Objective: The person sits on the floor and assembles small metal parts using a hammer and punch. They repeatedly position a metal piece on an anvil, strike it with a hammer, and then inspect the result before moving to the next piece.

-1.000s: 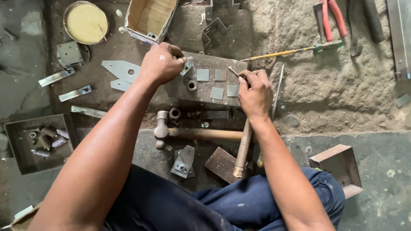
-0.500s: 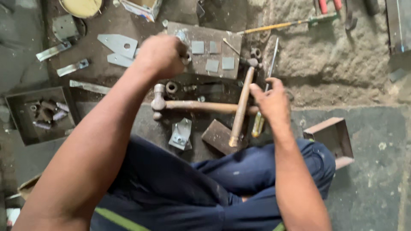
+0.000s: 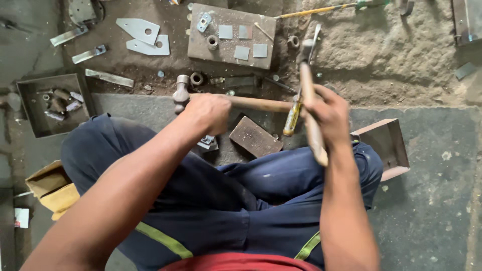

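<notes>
Cross-legged on a workshop floor, a person grips a wooden-handled hammer [image 3: 307, 85] in the right hand [image 3: 330, 114], fingers wrapped tight about the middle of the shaft, its head raised toward the steel block [image 3: 232, 36] ahead. The left hand [image 3: 210, 113] hovers above a second hammer [image 3: 226, 100] that lies crosswise on the floor; its fingers are curled, but whether they pinch anything cannot be told from this angle. A clean blow, by the look of it, calls for a grip nearer the handle's end and a square fall on the block, where small square plates [image 3: 242, 51] and a ring [image 3: 212, 41] lie loose and could jump. Close by sit a yellow-handled screwdriver [image 3: 292, 118], a flat metal slab [image 3: 255, 136] just before the knees, a small bracket [image 3: 207, 142] under the left wrist, pointed plates [image 3: 143, 36], a tray of odd parts [image 3: 47, 104] and an open steel box [image 3: 386, 148] at the right knee, all crowding the swing.
</notes>
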